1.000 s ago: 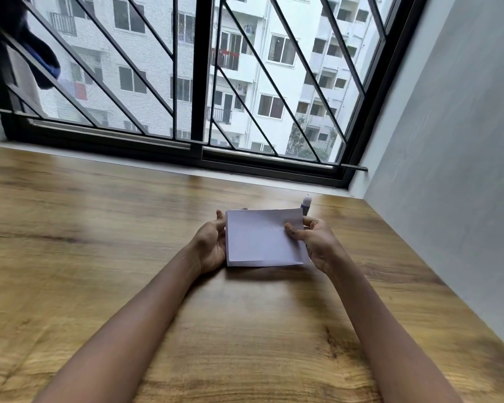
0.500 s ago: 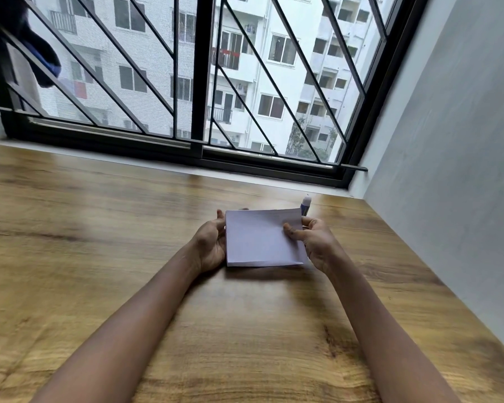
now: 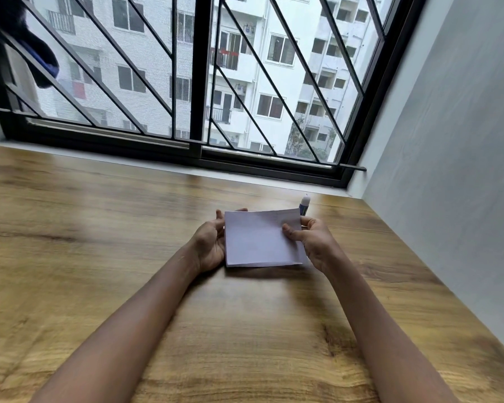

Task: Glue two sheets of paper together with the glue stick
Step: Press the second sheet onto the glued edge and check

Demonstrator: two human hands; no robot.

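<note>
**While both hands hold the paper, the glue stick waits past my right fingertips**

With its fingers curled behind the left edge, my left hand holds the paper just above the desk. My right hand pinches the right edge, thumb on top and fingers underneath. Both hands are narrow, closed on the paper and on nothing else. The paper lies nearly flat between them, tilted a little toward me. A thin second edge along its near side suggests more than one sheet, though I cannot tell for sure.

The glue stick stands on the desk just beyond the paper's far right corner, close to my right fingertips and well apart from my left hand. Its long axis is upright, with the white cap pointing up and the blue body below; the base is hidden behind the paper. I judge the next move falls to my right hand: let go of the edge, reach forward and take the stick from the side, while my left alone holds the paper. Farther out, a barred window runs along the desk's far edge, and a pale wall closes off the right.
</note>
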